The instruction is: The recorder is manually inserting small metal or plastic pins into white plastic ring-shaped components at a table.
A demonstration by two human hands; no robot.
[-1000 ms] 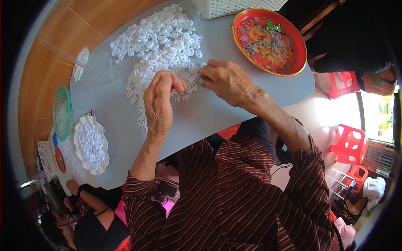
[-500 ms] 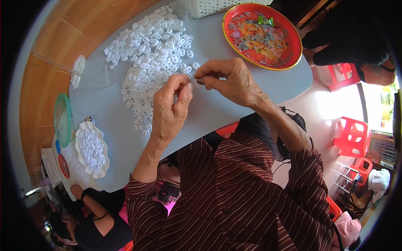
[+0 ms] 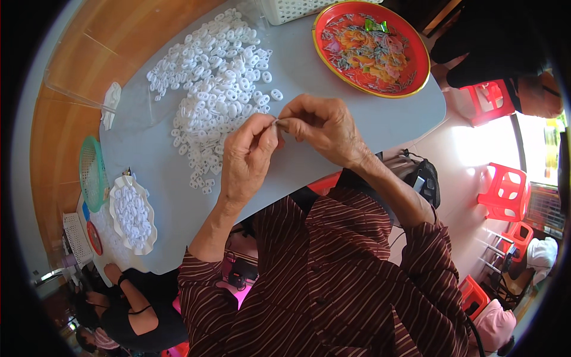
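My left hand point(image 3: 248, 159) and my right hand point(image 3: 326, 130) meet above the near side of the table, fingertips together. Thumb and forefinger of each are pinched closed. A tiny pale bit shows where the tips meet, too small and too covered to name. Just left of and beyond my hands spreads a heap of small white plastic oval pieces point(image 3: 223, 89), each with two holes. Beyond my right hand lies a round red tray point(image 3: 414, 80) with a gold rim and flower print, holding many small thin grey metal pieces point(image 3: 345, 62) and a green wrapper point(image 3: 376, 26).
The grey table point(image 3: 160, 220) carries a scalloped white dish point(image 3: 151, 235) of white pieces at the left, beside a green mesh basket point(image 3: 92, 172). A white perforated basket point(image 3: 291, 11) stands at the far edge. Another person point(image 3: 140, 309) sits lower left. Red stools point(image 3: 504, 191) stand at right.
My right hand has moved slightly down and its fingertips now touch those of my left hand; a small gap showed between them before. My left hand has shifted slightly right.
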